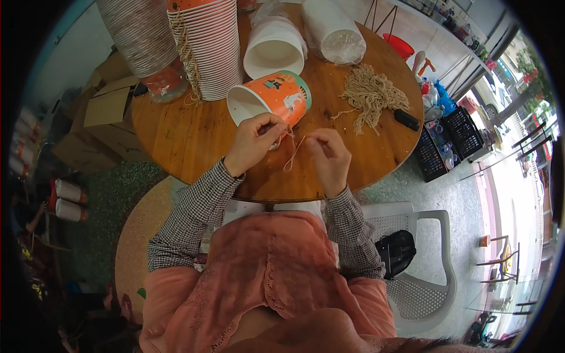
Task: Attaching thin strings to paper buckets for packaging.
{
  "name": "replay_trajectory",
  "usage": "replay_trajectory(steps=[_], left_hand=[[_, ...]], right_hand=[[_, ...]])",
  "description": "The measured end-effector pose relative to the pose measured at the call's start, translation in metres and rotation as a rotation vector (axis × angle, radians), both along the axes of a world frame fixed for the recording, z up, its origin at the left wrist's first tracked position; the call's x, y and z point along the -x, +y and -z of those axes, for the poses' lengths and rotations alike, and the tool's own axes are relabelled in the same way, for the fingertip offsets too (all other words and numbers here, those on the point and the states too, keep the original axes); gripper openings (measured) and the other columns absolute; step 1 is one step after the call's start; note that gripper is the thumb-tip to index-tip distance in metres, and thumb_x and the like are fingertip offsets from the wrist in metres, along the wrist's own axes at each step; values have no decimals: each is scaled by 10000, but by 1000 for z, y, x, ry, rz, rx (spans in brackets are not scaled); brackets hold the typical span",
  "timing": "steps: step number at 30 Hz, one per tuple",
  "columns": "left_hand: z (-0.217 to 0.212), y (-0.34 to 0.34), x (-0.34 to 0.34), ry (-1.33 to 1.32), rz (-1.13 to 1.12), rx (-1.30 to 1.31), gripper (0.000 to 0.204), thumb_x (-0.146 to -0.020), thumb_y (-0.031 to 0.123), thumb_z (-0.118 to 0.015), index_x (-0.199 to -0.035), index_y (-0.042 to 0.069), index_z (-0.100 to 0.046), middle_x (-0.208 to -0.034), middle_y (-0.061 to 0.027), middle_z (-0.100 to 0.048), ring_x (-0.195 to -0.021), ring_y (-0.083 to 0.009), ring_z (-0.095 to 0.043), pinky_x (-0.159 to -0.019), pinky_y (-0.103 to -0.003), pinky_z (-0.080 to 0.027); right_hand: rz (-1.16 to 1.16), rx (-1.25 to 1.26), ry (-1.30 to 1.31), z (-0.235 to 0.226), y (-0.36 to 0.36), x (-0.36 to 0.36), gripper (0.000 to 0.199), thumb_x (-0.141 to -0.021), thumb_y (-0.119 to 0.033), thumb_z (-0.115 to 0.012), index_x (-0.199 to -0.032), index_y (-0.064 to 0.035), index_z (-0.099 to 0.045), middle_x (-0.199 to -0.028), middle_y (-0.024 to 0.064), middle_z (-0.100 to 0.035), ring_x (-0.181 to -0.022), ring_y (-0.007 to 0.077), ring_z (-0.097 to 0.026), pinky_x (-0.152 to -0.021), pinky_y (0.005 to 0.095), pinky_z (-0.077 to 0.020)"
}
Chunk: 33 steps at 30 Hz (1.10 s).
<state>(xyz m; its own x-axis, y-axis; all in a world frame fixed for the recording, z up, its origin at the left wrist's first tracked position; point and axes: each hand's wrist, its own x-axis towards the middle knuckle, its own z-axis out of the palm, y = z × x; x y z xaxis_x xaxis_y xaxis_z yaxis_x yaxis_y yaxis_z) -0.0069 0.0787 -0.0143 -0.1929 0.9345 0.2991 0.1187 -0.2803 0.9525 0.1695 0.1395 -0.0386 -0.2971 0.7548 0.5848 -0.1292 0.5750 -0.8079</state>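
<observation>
My left hand (254,143) pinches a thin light string (289,163) at the near part of the round table. Close by on the right, my right hand (329,157) pinches the same string between thumb and fingers, and a loop of it hangs between the hands. Just behind the left hand, an orange paper bucket (285,97) with a green rim band lies on its side, its open mouth to the left. Whether the string is fastened to the bucket is hidden by my fingers. A heap of tan strings (372,93) lies farther right.
Tall stacks of paper buckets (213,56) stand at the far left of the wooden table (194,150). White buckets (275,52) in plastic lie at the back. A black object (406,119) rests near the right edge. A white chair (426,294) stands at my right, cardboard boxes (109,109) at left.
</observation>
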Motion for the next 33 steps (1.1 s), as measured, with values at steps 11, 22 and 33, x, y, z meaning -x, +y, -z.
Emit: replay_trajectory(steps=[11,22,33], left_hand=[[3,-3,-9,-34,-36,-12,138,-923,99,-584,-957,-29,-624,-765,12,-600,-653,-33,-504,-566,-191,-417],[4,-4,-13,-41,-57,-3,139,-923,106,-589,-936,-28,-624,-728,21,-578,-608,-26,-475,-531,-179,-387],[8,-10,-12,272,-164,-188,118,-893,33,-597,-998,-19,-605,-840,-23,-613,-700,-78,-592,-606,-225,-481]], right_hand=[[-80,97,83,12,-8,29,163,-799,-5,-691,-961,-5,-666,-901,56,-598,-728,97,-560,-642,217,-468],[-54,170,5,12,-10,16,104,-848,-21,-643,-946,16,-642,-846,48,-603,-693,89,-549,-641,219,-457],[26,193,3,-2,-7,15,62,-903,-56,-588,-941,-6,-585,-848,9,-572,-699,51,-519,-611,196,-436]])
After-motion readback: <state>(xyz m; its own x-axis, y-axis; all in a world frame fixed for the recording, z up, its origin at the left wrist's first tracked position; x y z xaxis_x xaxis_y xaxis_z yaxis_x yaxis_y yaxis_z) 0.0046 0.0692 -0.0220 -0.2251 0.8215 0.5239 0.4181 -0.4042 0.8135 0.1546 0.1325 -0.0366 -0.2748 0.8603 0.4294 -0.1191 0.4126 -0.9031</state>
